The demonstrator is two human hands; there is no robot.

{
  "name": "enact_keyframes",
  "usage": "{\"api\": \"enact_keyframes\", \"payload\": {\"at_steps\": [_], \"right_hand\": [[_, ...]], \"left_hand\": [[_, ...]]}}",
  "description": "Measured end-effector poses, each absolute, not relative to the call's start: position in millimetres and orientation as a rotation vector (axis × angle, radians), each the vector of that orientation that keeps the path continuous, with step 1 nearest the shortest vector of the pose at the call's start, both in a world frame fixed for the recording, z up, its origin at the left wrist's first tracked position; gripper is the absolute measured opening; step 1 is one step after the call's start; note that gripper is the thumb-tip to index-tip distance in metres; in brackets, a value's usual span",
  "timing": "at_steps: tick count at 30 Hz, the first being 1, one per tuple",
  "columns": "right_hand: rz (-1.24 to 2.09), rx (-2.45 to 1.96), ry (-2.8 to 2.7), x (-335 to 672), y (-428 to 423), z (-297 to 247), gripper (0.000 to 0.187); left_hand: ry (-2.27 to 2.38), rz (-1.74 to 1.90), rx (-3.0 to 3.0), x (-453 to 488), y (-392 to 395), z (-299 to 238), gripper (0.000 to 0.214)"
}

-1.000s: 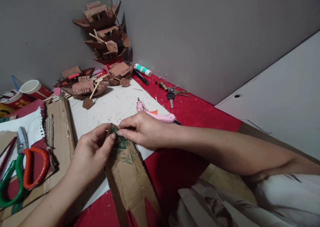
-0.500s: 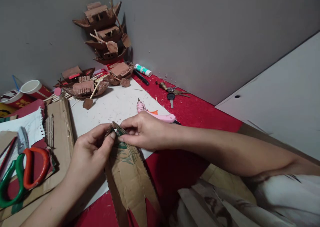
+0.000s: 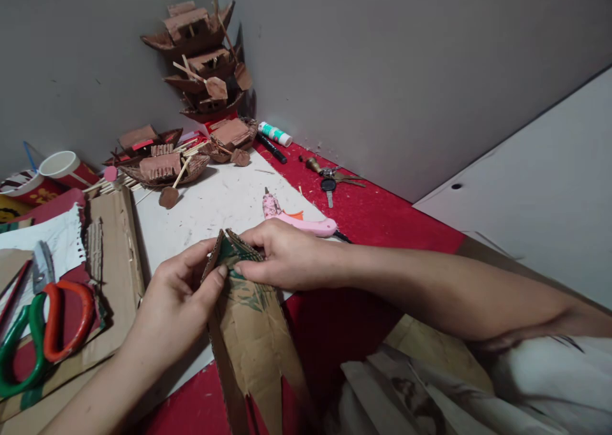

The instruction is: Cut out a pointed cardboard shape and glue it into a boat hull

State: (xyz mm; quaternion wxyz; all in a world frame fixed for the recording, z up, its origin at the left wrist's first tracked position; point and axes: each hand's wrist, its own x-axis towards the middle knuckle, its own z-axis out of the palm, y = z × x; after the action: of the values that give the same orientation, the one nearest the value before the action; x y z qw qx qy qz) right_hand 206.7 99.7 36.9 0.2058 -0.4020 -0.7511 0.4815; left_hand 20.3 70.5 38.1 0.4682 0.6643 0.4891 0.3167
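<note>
A long folded piece of brown cardboard with green print near its tip lies in front of me, its pointed end raised. My left hand pinches the left flap of that tip, thumb on the inner face. My right hand pinches the right flap from the other side. The two flaps stand slightly apart at the top. Just behind my right hand lies a pink glue gun on the white sheet.
Scissors with red and green handles lie at the left on cardboard scraps. Brown cardboard boat models sit at the back, with more boat models stacked in the corner. A glue stick, marker, keys and paper cups lie around.
The cardboard tip has opened: its two flaps, pressed together a second ago, now stand apart. Both hands have shifted slightly right and kept their grip.
</note>
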Motion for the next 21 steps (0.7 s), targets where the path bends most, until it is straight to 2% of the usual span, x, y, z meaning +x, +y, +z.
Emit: {"api": "enact_keyframes", "payload": {"at_steps": [5, 14, 15, 19, 21], "right_hand": [[1.46, -1.108, -1.966, 202.8, 95.4, 29.0, 0.012], [1.337, -1.077, -2.075, 209.8, 103.4, 34.2, 0.011], [1.33, -1.074, -2.068, 212.3, 105.1, 35.4, 0.013], [1.317, -1.105, -1.959, 220.0, 109.3, 36.6, 0.041], [1.266, -1.097, -1.963, 221.3, 110.0, 36.5, 0.036]], "left_hand": [[1.224, 0.756, 1.666, 23.7, 68.7, 36.4, 0.03], [1.22, 0.812, 1.505, 21.1, 72.3, 40.1, 0.03], [1.223, 0.825, 1.481, 20.6, 73.3, 41.5, 0.03], [1.234, 0.871, 1.415, 20.4, 76.5, 43.4, 0.028], [1.234, 0.885, 1.419, 21.1, 77.2, 42.6, 0.026]]}}
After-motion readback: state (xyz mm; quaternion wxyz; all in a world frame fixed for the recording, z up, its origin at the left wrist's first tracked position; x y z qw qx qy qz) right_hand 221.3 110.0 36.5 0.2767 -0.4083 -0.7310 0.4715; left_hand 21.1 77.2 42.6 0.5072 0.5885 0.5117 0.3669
